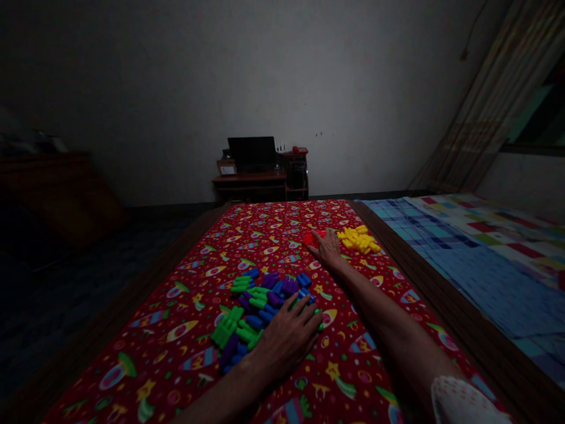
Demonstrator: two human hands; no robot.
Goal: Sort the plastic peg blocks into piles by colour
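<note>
we judge colour sorting underway: right hand (327,248) spread wide at far red blocks (310,238); left hand (291,328) over near mixed blocks (258,296), grip unclear. next likely needs another pick.

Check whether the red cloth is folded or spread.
Spread: the red cloth lies flat, its pattern showing around the blocks and left hand.

White dotted-texture sleeve (468,401) on right arm (391,318); left hand (289,334) bare.
</note>
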